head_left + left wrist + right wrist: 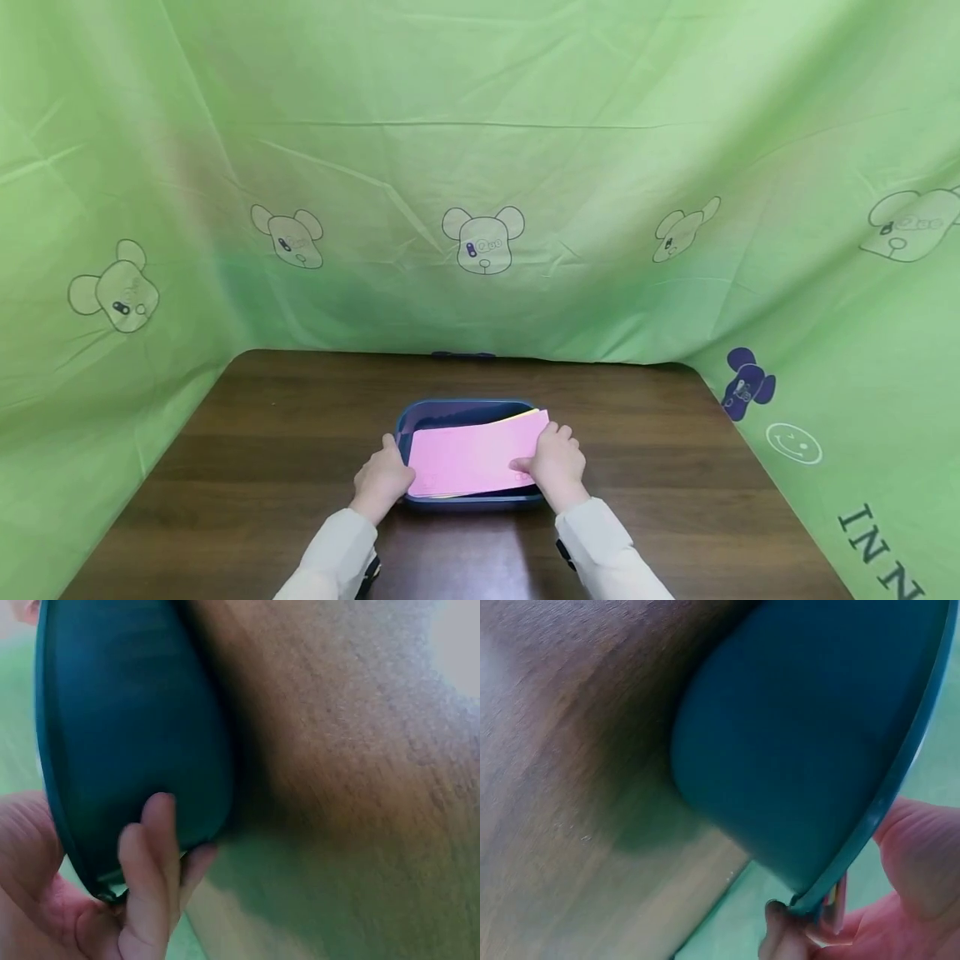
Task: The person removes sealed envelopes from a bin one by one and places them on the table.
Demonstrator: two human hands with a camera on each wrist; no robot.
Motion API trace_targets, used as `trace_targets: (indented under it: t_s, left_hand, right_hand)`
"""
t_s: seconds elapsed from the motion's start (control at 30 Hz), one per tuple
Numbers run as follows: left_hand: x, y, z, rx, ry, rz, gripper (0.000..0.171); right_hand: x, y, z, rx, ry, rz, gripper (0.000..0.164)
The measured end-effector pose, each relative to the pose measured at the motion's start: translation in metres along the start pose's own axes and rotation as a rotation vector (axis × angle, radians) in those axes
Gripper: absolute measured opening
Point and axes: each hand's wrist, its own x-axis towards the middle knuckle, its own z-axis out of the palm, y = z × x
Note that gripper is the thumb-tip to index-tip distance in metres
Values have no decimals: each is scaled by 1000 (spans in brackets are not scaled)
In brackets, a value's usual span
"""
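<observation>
A dark blue plastic basin (448,412) with rounded corners stands at the table's front middle. Pink sheets (476,457) lie tilted across its top, a yellow edge showing beneath them at the upper right. At the basin's left end my left hand (382,477) grips the rim; in the left wrist view its fingers (159,825) curl against the outer wall. My right hand (557,462) holds the right end, its thumb over the pink sheets. From the right wrist, the basin's wall (802,750) fills the view, with fingertips under the rim and pink and yellow paper edges beside it.
The brown wooden table (315,425) extends around the basin on every side. Green cloth (480,167) printed with bear faces hangs behind the table and along both sides.
</observation>
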Motion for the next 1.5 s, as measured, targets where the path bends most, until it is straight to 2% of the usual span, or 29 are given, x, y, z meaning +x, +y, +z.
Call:
trace_targets:
  t_s: [0.27, 0.43, 0.53, 0.7, 0.83, 1.0, 1.5]
  left_hand:
    - [1, 0, 5, -90, 17, -26, 58]
    - [0, 4, 8, -104, 17, -33, 58]
    - [0, 5, 8, -94, 25, -36, 56]
    - [-1, 4, 7, -85, 34, -33, 52]
    - [-1, 5, 7, -98, 25, -39, 54]
    - [-1, 6, 7, -102, 19, -43, 57]
    - [2, 7, 8, -112, 24, -65, 55]
  right_hand:
    - [-1, 5, -2, 129, -25, -11, 80]
    - [2, 17, -13, 166, -89, 8, 80]
    - [4, 24, -20, 196, -104, 9, 68]
    - [8, 34, -20, 322, -62, -34, 33]
    - [11, 38, -17, 401, -40, -35, 21]
    - [14, 42, -18, 407, -13, -27, 19]
    - [15, 46, -22, 430, 0, -48, 14]
